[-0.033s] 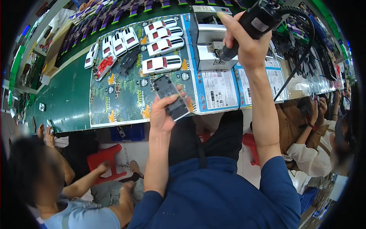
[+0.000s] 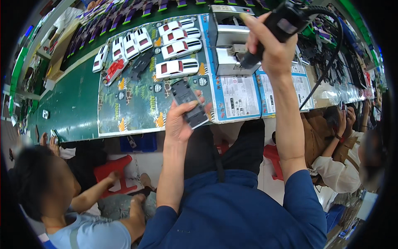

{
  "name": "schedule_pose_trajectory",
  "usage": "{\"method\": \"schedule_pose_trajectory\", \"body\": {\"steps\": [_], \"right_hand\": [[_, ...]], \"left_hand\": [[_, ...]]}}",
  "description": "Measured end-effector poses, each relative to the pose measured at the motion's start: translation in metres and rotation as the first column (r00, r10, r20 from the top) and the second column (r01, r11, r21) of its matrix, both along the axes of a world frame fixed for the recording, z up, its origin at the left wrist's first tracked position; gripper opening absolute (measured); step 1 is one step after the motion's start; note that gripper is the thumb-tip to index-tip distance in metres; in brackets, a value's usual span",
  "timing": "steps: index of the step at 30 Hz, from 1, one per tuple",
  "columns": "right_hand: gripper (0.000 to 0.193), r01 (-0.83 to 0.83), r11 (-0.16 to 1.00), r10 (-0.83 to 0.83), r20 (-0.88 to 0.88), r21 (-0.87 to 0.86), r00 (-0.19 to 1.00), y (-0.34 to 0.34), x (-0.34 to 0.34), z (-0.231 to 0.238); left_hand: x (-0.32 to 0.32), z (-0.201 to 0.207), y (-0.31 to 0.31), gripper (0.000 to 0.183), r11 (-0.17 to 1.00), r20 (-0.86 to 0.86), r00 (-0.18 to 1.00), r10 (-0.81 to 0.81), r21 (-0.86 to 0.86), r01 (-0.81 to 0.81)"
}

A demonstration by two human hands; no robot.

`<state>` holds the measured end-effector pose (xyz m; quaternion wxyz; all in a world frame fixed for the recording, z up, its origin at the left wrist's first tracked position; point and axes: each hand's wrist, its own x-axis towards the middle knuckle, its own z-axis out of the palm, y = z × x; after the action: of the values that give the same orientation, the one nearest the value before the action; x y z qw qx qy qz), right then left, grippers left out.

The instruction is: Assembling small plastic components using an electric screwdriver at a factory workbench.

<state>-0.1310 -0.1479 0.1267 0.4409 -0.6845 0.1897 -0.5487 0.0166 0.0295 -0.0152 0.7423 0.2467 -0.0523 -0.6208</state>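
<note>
My left hand (image 2: 179, 124) is closed around a toy car (image 2: 188, 101), held over the table's front edge with its dark grey underside up. The thumb presses across that underside. Up and to the right, my right hand (image 2: 277, 56) grips a black electric screwdriver (image 2: 286, 20) with a coiled cord. Its dark nose slants down to the front of a metal box-shaped machine (image 2: 226, 62), probably a screw feeder, with a small red light on top. The driver's tip is hidden there, so contact cannot be told.
Several white toy cars (image 2: 177, 69) with black stripes lie on the patterned mat (image 2: 137, 118). Beside them are a red car part (image 2: 115, 71) and a dark chassis (image 2: 140, 66). Black parts (image 2: 327, 62) are heaped at right. People sit close on both sides; a cord hangs right.
The left hand and the toy car sit slightly further right in the picture. The right hand stays at the machine with the screwdriver. The person at left has shifted their head.
</note>
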Motion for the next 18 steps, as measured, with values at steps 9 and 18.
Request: {"method": "schedule_pose_trajectory", "body": {"steps": [9,18], "right_hand": [[0.015,-0.535,0.838,0.474,0.336,0.112,0.814,0.08,-0.02,-0.013],[0.02,-0.456,0.849,0.351,0.36,0.267,0.864,0.097,-0.006,-0.013]], "left_hand": [[-0.015,0.004,-0.018,0.059,0.997,0.056,0.998,0.016,0.075,-0.021],[-0.018,0.009,-0.024,0.056,0.998,0.065,0.998,-0.002,0.056,-0.002]]}}
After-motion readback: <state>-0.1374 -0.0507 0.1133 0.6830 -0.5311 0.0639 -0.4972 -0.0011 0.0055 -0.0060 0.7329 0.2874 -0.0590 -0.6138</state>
